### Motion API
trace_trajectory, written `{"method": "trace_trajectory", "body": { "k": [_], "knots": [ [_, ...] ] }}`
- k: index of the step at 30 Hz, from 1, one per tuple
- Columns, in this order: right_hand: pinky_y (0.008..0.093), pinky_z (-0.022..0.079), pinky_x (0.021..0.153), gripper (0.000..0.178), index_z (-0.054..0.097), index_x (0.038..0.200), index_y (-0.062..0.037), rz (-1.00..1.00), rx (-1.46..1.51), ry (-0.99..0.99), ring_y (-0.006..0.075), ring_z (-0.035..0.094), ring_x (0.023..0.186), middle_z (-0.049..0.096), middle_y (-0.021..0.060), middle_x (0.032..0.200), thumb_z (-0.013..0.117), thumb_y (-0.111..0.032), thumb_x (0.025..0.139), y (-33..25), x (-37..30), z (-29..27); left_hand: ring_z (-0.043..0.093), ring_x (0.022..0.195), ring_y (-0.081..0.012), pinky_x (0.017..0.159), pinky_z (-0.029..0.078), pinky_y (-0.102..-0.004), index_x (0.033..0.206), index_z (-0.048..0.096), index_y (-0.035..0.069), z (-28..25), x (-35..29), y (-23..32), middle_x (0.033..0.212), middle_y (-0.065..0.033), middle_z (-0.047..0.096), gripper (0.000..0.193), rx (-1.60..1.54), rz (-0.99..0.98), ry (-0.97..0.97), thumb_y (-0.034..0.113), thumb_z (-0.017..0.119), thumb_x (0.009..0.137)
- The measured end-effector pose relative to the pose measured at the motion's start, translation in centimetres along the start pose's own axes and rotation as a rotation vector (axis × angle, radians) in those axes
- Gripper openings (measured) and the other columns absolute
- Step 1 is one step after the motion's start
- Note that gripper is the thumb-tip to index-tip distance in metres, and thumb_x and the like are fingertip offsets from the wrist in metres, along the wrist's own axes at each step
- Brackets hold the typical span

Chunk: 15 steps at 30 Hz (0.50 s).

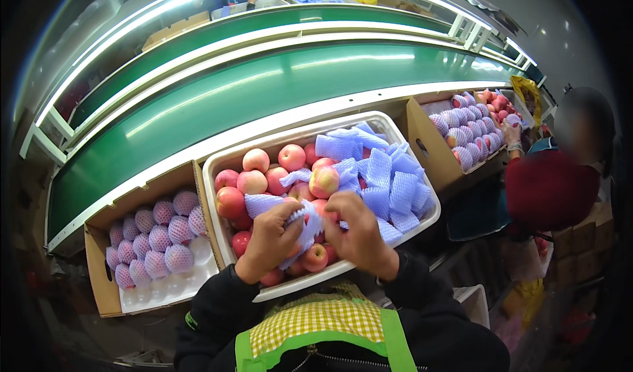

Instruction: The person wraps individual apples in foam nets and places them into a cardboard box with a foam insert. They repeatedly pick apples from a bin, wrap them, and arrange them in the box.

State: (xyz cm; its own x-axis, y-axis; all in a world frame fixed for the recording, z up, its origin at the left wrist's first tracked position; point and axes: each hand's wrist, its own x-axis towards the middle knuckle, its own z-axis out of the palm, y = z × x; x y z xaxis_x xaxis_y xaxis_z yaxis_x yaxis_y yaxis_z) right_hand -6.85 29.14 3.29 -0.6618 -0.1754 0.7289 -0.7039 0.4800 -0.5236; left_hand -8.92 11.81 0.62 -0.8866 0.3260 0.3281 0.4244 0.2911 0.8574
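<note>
Left hand [269,241]: foam net [308,229] being pinched
Right hand [361,233]: grip being hidden, uncertain
Apples [231,202]: being grouped nearby, seemingly for reach

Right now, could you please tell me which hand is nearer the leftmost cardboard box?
Left. The left hand is over the white tub, right of the box; the right hand is over the tub too, farther right.

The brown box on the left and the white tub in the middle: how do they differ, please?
The brown box has sharp corners, while the white tub has rounded ones. The box holds netted fruit in rows; the tub holds loosely piled apples. Loose blue foam sleeves lie in the tub, none visible in the box. Both are open-topped.
</note>
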Motion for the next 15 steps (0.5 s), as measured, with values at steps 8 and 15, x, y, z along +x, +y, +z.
{"method": "trace_trajectory", "body": {
  "k": [8, 15],
  "knots": [
    [0.0359, 0.048, 0.071, 0.028, 0.052, 0.092, 0.0052, -0.217, -0.128, -0.183, 0.0295, 0.057, 0.08, 0.055, 0.0156, 0.084, 0.059, -0.005, 0.067, -1.9, -1.6, 1.3, 0.058, 0.065, -0.012, 0.057, 0.046, -0.0255, 0.093, 0.056, -0.002, 0.6, -2.0, 2.7, 0.071, -0.0112, 0.06, 0.016, -0.101, -0.136, 0.149, 0.004, 0.057, 0.079],
    [0.0311, 0.046, 0.078, 0.027, 0.052, 0.1, 0.0067, 0.351, 0.421, -0.705, 0.0238, 0.058, 0.091, 0.058, 0.0166, 0.095, 0.053, -0.014, 0.083, 0.1, 0.0, -0.9, 0.059, 0.063, -0.035, 0.055, 0.046, -0.039, 0.093, 0.054, 0.0, 1.5, -1.5, 2.4, 0.071, -0.0195, 0.057, 0.019, 0.196, 0.15, 0.083, 0.004, 0.058, 0.075]
  ]
}}
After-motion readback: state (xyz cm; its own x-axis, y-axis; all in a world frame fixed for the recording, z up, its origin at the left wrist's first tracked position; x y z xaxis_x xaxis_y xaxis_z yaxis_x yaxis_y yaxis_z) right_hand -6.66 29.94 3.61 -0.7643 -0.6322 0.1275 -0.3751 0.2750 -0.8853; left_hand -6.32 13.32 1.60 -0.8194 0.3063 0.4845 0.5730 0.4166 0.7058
